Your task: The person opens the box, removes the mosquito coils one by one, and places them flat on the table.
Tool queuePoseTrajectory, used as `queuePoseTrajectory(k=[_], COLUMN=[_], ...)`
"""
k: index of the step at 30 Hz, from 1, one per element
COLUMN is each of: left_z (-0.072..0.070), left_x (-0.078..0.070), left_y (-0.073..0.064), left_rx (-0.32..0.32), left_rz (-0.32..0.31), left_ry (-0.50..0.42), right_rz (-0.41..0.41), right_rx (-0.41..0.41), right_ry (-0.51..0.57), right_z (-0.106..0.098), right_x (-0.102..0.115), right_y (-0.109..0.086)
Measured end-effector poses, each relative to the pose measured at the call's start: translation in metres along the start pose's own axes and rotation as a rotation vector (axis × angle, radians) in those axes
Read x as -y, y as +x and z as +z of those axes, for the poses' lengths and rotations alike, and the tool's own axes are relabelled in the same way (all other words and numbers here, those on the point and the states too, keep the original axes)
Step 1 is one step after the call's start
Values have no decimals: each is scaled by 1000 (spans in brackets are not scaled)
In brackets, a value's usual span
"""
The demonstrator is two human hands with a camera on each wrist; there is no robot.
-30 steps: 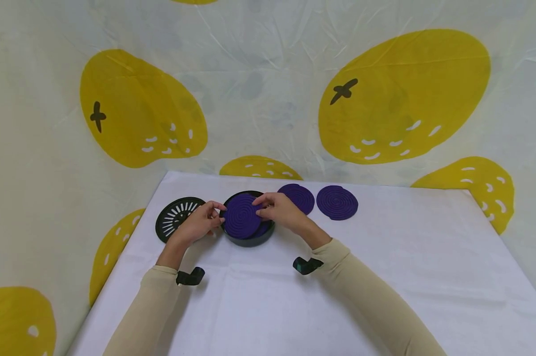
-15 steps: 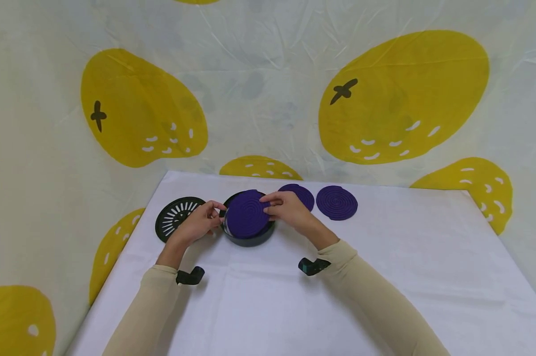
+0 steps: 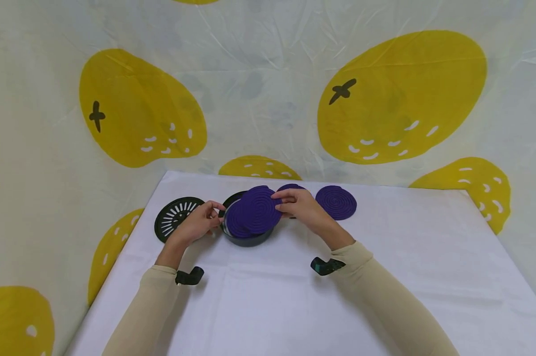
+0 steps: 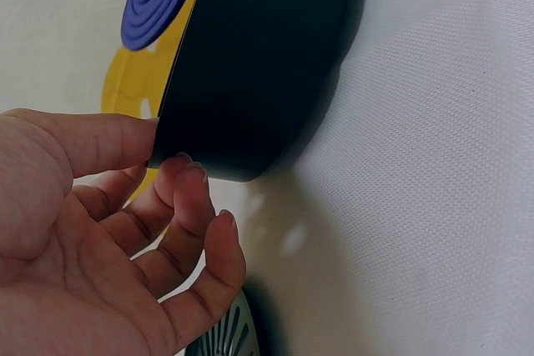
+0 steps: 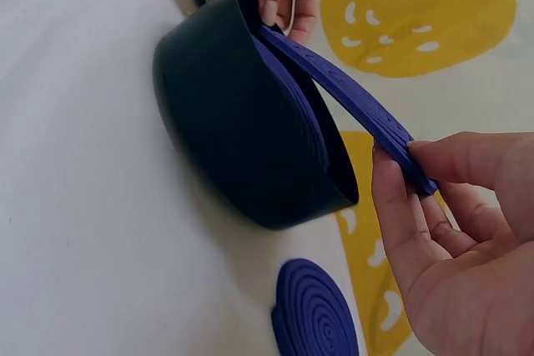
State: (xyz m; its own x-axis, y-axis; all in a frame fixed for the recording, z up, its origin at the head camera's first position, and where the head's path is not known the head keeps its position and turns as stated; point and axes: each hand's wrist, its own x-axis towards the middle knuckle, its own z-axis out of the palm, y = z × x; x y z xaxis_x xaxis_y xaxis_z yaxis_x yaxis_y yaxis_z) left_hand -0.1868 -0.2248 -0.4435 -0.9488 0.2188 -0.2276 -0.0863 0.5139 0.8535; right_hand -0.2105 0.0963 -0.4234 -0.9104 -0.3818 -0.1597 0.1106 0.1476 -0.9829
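A flat, round, purple disc with a matte, spiral-ridged face (image 3: 261, 210) is pinched near its edge between the thumb and fingers of the right hand (image 3: 302, 208). It is thin, its rings winding outward from the centre, with a small step in the outline at the top. Seen almost edge-on from the right wrist, it tilts above the mouth of a dark, round, straight-walled container (image 3: 250, 241), its far edge by the left thumb; whether they touch I cannot tell.

The left hand (image 3: 200, 222) grips the container's rim between thumb and fingers. Inside the container a second purple ridged disc (image 3: 235, 223) lies partly covered by the first.

Two similar discs lie on the white-cloth-covered bench (image 3: 361, 301): the farther right one (image 3: 336, 202) shows its whole spiral, while the other (image 3: 291, 187) is mostly hidden behind the right hand. A black round slotted plate (image 3: 166, 225), with slots radiating around its middle, lies left of the container, partly behind the left hand.
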Motion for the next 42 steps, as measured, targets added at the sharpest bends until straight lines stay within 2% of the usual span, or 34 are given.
queuePoseTrajectory(k=[14, 20, 33, 42], left_z=[-1, -1, -1, -1], left_x=[-1, 0, 2, 2], left_y=[-1, -1, 0, 0], left_rx=[0, 4, -1, -1], left_rz=[-9, -5, -8, 2], left_ry=[-6, -11, -4, -3], right_rz=[3, 2, 15, 23], right_rx=[-9, -40, -87, -119], right_ry=[-14, -28, -61, -30], right_z=[-34, -47, -77, -94], right_x=[-1, -1, -11, -21], right_y=[-15, -23, -30, -37])
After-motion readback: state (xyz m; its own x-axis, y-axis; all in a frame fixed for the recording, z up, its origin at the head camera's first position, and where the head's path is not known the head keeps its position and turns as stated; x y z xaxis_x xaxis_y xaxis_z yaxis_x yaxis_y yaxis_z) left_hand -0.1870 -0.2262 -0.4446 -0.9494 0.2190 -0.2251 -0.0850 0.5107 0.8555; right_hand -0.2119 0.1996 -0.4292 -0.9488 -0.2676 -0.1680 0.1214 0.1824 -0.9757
